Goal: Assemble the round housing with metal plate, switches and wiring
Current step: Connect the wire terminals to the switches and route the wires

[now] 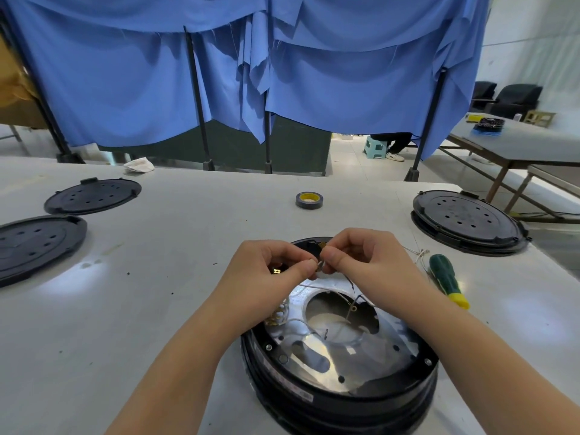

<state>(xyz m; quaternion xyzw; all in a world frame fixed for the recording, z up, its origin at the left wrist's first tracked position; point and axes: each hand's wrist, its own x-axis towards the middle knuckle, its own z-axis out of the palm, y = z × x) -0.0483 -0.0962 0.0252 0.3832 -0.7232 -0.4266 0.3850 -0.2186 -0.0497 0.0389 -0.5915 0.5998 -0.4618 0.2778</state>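
A round black housing [314,400] lies on the table in front of me. A shiny metal plate [370,356] with a large round opening sits inside it. Thin white wires [317,287] run across the plate. Above the housing's far rim, my left hand [270,274] and my right hand [361,262] meet fingertip to fingertip. Both pinch a small metal wire terminal [320,265] between thumb and forefinger. A brass-coloured switch part [276,318] shows at the plate's left edge, partly hidden by my left wrist.
A green and yellow screwdriver [445,279] lies right of my hands. A tape roll [309,200] sits further back. Another black housing [467,221] stands at the far right, and two black round covers [91,196] [34,243] lie at the left. Blue curtains hang behind the table.
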